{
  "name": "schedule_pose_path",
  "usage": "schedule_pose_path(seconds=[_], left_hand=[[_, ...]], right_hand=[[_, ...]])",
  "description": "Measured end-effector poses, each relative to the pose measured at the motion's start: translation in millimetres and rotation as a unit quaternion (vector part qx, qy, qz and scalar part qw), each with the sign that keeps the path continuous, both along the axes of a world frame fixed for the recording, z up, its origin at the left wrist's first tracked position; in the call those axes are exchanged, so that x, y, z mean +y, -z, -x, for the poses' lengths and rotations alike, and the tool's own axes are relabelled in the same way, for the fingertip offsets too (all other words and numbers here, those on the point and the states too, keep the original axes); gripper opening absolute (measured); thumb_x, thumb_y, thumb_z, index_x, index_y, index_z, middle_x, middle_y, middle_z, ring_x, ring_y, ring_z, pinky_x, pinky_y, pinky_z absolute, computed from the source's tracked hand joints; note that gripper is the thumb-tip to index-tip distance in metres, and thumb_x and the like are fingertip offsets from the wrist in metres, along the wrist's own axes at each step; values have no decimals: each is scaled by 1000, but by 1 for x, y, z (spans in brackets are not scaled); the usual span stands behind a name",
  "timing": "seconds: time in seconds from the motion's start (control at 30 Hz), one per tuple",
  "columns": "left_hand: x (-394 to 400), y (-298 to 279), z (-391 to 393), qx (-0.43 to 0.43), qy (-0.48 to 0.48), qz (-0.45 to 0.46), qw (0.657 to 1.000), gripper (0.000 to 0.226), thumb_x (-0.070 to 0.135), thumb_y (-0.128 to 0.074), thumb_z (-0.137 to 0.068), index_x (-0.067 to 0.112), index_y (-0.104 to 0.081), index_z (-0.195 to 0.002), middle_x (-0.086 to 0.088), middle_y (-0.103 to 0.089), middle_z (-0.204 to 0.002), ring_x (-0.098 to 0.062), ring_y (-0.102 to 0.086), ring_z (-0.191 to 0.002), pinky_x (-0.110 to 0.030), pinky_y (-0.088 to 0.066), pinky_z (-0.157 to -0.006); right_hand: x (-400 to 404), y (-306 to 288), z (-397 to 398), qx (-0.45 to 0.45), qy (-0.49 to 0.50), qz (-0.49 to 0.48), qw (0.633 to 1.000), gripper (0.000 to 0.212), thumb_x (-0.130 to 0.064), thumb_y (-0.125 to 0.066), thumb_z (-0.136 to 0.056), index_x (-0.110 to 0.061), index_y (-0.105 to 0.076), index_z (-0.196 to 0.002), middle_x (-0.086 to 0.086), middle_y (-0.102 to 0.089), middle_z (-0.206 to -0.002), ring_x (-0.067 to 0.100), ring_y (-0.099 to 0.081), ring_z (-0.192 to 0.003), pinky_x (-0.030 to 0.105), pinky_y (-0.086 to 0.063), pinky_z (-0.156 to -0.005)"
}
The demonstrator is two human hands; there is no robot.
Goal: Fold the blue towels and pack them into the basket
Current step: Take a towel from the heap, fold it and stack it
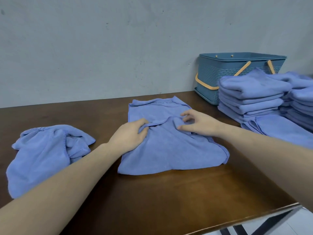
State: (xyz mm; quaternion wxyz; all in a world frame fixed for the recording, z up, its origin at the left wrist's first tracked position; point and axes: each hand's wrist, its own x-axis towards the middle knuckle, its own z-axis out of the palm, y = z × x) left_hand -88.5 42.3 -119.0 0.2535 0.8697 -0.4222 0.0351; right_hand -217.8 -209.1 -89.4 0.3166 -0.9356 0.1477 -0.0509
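Note:
A blue towel (169, 150) lies partly folded in the middle of the brown table (152, 192), its near half doubled over the far half. My left hand (130, 134) grips the folded edge at its left side. My right hand (198, 123) pinches the same edge further right, fingers curled into the cloth. A crumpled blue towel (42, 156) lies at the left. Stacks of folded blue towels (250, 97) stand at the right. The blue basket (225, 68) with orange handles stands behind them against the wall; its inside is hidden.
The grey wall (101, 48) runs along the table's far edge. The table's near edge (237, 223) cuts across the lower right, with floor beyond. More folded towels (301, 102) reach the frame's right edge.

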Motion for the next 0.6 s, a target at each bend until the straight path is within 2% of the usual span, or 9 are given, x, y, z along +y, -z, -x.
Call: schedule_pose_path(seconds=[0.07, 0.13, 0.2, 0.27, 0.33, 0.43, 0.5, 0.57, 0.6], left_hand=[[5, -3, 6, 5, -1, 3, 1000, 15, 29, -47, -104, 29, -61, -109, 13, -66, -94, -11, -59, -81, -17, -40, -63], [13, -4, 14, 4, 1, 2, 1000, 16, 28, -48, -103, 29, -63, -108, 13, -67, -94, -11, -59, -82, -20, -42, -67], [20, -4, 22, 2, -5, -3, 1000, 17, 28, -48, -103, 31, -64, -107, 13, -68, -94, -10, -60, -83, -20, -43, -70], [25, -7, 29, -2, -16, 2, 1000, 16, 29, -49, -101, 34, -64, -103, 13, -68, -88, -8, -60, -79, -15, -40, -67], [29, -11, 38, -2, -25, 9, 1000, 15, 32, -49, -100, 37, -64, -101, 12, -69, -84, -7, -60, -76, -16, -41, -66], [35, -16, 52, -5, -20, -4, 1000, 15, 34, -49, -100, 40, -63, -100, 10, -69, -81, -8, -60, -73, -21, -43, -67], [38, -19, 61, -5, -16, -13, 1000, 14, 34, -50, -100, 40, -62, -98, 9, -68, -79, -9, -60, -71, -22, -43, -65], [39, -24, 65, 16, -13, -10, 1000, 15, 34, -50, -100, 39, -63, -94, 7, -69, -79, -12, -61, -72, -26, -44, -65], [39, -27, 65, 36, -9, 1, 999, 15, 33, -51, -100, 37, -63, -93, 6, -69, -81, -13, -61, -74, -28, -46, -67]], right_hand=[[-3, 2, 10, 6, -12, -20, 1000, 64, -64, -75, -76, -29, -61, -128, -16, -62, -125, 2, -58, -116, 28, -45, -105], [-4, 2, 22, 3, -19, 1, 1000, 53, -69, -74, -74, -35, -67, -114, -21, -66, -116, -3, -60, -106, 25, -47, -96], [-5, 6, 33, -6, -23, 62, 998, 26, -55, -72, -83, -37, -70, -101, -16, -71, -105, 2, -63, -86, 28, -50, -82], [-4, 7, 46, -19, -26, 109, 994, 9, -42, -64, -91, -37, -69, -96, -9, -73, -97, 10, -64, -79, 37, -53, -79], [-2, 6, 59, -33, -23, 99, 994, 10, -38, -58, -95, -36, -68, -93, -9, -72, -91, 15, -64, -84, 43, -53, -82], [2, 3, 77, -59, -10, 47, 997, 13, -32, -57, -98, -29, -67, -90, -11, -69, -87, 15, -64, -85, 43, -51, -83], [3, 2, 86, -69, -15, 24, 997, 15, -27, -57, -99, -23, -67, -89, -15, -67, -82, 10, -61, -76, 36, -48, -74], [5, -2, 93, -64, -29, 8, 998, 14, -22, -56, -101, -19, -66, -92, -19, -64, -73, 1, -54, -63, 20, -42, -63], [6, -4, 95, -65, -37, -4, 997, 13, -22, -55, -102, -19, -66, -95, -18, -64, -75, 1, -54, -61, 19, -42, -62]])
